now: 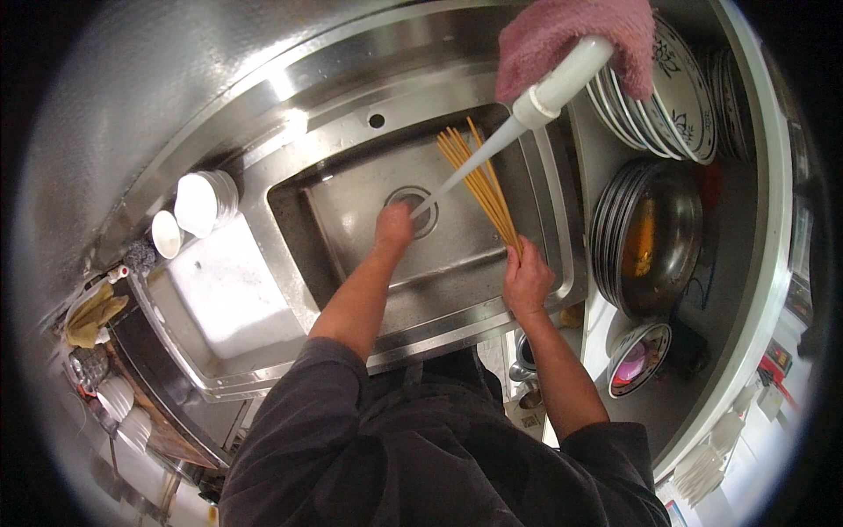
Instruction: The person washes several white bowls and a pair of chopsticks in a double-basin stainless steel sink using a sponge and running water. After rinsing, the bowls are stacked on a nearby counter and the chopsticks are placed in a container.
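In my right hand (529, 275) is a bundle of several long yellow-brown chopsticks (497, 211), gripped near one end. Their other ends fan out over the right side of the stainless steel sink basin (352, 253). My left hand (395, 227) is low in the basin beside the round drain (428, 221), where a stream of water (471, 158) comes down. Its fingers are blurred and partly hidden, so I cannot see whether they hold anything. The water pours from a white pipe spout (566, 79), which slants in from the upper right and crosses the view of the chopsticks.
A pink towel (527, 49) hangs behind the spout. Patterned plates (681, 99), stacked dark metal pans (672, 263) and a bowl (642, 362) stand on the right. Left of the basin are white bowls (197, 204), a cup (167, 235), a steel scrubber (139, 255) and a brightly lit white-bottomed tray (227, 290).
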Tool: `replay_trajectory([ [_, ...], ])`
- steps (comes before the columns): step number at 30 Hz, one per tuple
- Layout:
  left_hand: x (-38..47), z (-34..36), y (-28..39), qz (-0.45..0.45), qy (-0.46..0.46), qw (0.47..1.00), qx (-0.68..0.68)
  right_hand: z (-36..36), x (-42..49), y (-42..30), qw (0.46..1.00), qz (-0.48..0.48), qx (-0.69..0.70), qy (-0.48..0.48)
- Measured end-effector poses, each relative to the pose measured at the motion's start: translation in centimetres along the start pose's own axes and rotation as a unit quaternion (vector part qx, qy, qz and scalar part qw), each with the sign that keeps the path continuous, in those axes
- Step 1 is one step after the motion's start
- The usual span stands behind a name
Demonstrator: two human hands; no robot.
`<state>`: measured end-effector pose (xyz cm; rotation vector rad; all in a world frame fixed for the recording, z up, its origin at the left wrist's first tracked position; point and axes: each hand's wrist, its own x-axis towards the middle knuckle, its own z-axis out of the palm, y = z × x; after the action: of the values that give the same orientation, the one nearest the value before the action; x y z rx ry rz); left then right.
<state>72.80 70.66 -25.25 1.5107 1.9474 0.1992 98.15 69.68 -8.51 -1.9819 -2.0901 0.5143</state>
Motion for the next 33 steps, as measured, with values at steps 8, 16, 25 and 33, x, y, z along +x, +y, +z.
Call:
replay_trajectory([
  [8, -0.1, -0.5, 0.0, 0.015, -0.003, 1.000, -0.020, 0.0, -0.1, 0.1, 1.000, 0.003, -0.002, -0.005],
  [16, 0.0, 0.1, -0.4, 0.029, -0.003, 0.999, -0.020, -0.1, 0.1, 0.0, 1.000, -0.011, -0.001, 0.007],
  [25, 1.0, 1.3, -0.7, 0.040, 0.003, 0.999, -0.024, 0.2, -0.2, 0.0, 0.999, 0.031, 0.005, -0.013],
  [33, 1.4, 0.3, 0.1, -0.015, -0.050, 0.998, 0.031, -0.1, 0.2, -0.7, 0.999, 0.026, -0.037, -0.012],
])
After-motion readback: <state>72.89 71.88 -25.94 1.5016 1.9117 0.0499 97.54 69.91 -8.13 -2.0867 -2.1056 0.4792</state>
